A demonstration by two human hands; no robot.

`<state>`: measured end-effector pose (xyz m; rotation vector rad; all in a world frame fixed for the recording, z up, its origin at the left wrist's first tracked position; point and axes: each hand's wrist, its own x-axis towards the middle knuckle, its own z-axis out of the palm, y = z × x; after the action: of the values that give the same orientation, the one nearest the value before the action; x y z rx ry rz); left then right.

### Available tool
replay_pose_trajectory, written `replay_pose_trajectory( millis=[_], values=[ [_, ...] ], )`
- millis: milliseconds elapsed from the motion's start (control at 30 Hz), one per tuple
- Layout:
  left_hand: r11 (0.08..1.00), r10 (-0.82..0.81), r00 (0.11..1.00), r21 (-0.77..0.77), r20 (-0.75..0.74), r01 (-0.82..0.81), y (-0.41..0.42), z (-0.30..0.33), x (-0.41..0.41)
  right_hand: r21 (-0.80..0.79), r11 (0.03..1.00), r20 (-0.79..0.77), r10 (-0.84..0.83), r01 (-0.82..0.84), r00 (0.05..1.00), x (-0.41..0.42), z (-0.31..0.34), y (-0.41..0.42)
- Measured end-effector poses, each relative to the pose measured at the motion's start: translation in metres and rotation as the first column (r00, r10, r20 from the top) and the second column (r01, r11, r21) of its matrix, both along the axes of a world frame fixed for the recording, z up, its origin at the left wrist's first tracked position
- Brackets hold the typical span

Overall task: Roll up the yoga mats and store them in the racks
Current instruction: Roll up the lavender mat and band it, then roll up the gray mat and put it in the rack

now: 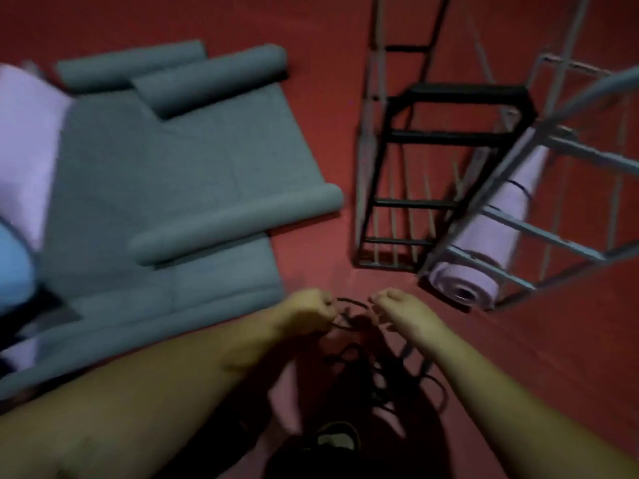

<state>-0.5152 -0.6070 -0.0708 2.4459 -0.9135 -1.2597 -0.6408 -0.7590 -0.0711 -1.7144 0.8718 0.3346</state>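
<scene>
Both hands pinch a dark cord at lower centre.
Left hand (309,307) and right hand (397,307) grip the cord (349,302); the nearest grey mat (238,221) lies up-left, long axis rising rightward, nearer the left hand.

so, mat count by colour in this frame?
Grey mats: 3, on the floor, ends partly rolled
Lilac mats: 2, one rolled in the rack, one at the left edge
Total: 5, though blur makes the grey count uncertain.
</scene>
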Motion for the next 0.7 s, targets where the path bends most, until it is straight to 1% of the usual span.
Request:
replay_pose_trajectory(
  millis=[67, 133, 167, 200, 233, 300, 367, 400, 467, 500, 600, 667, 700],
  values=[
    [0.999, 0.002, 0.997, 0.044, 0.074, -0.005, 0.041, 0.02, 0.021, -0.069, 0.981, 0.002, 0.182, -0.181, 0.983, 0.021, 0.015, 0.026],
    [0.997, 0.028, 0.992, 0.071, 0.12, -0.037, 0.097, 0.039, 0.045, -0.165, 0.926, -0.019, 0.343, -0.341, 0.939, 0.045, 0.03, 0.063],
    [0.994, 0.014, 0.99, 0.104, 0.138, -0.029, 0.112, 0.042, 0.051, -0.188, 0.896, -0.052, 0.399, -0.401, 0.915, 0.049, 0.032, 0.072],
    [0.991, 0.007, 0.987, 0.129, 0.16, -0.028, 0.133, 0.045, 0.059, -0.216, 0.851, -0.091, 0.47, -0.478, 0.878, 0.056, 0.033, 0.084],
    [0.988, 0.005, 0.982, 0.149, 0.189, -0.034, 0.159, 0.049, 0.07, -0.243, 0.788, -0.143, 0.548, -0.566, 0.824, 0.066, 0.034, 0.1],
    [0.98, -0.011, 0.977, 0.197, 0.213, -0.032, 0.196, 0.046, 0.085, -0.287, 0.653, -0.271, 0.646, -0.7, 0.714, 0.079, 0.032, 0.121],
    [0.969, -0.008, 0.976, 0.242, 0.217, -0.045, 0.229, 0.039, 0.1, -0.335, 0.531, -0.386, 0.676, -0.778, 0.627, 0.094, 0.03, 0.139],
    [0.966, -0.004, 0.976, 0.253, 0.218, -0.053, 0.242, 0.033, 0.111, -0.348, 0.495, -0.433, 0.669, -0.796, 0.605, 0.104, 0.026, 0.147],
    [0.966, 0.011, 0.974, 0.249, 0.226, -0.069, 0.256, 0.022, 0.134, -0.364, 0.454, -0.491, 0.649, -0.813, 0.582, 0.122, 0.02, 0.156],
    [0.969, 0.016, 0.973, 0.235, 0.232, -0.072, 0.26, 0.013, 0.148, -0.37, 0.448, -0.506, 0.637, -0.814, 0.581, 0.136, 0.012, 0.159],
    [0.979, 0.066, 0.965, 0.171, 0.252, -0.111, 0.259, -0.017, 0.195, -0.414, 0.46, -0.502, 0.605, -0.785, 0.619, 0.187, -0.019, 0.153],
    [0.979, 0.115, 0.954, 0.134, 0.277, -0.157, 0.252, -0.035, 0.224, -0.456, 0.464, -0.493, 0.579, -0.76, 0.649, 0.216, -0.035, 0.146],
    [0.976, 0.147, 0.943, 0.113, 0.299, -0.188, 0.247, -0.051, 0.242, -0.478, 0.451, -0.498, 0.567, -0.754, 0.656, 0.233, -0.049, 0.141]
  ],
)
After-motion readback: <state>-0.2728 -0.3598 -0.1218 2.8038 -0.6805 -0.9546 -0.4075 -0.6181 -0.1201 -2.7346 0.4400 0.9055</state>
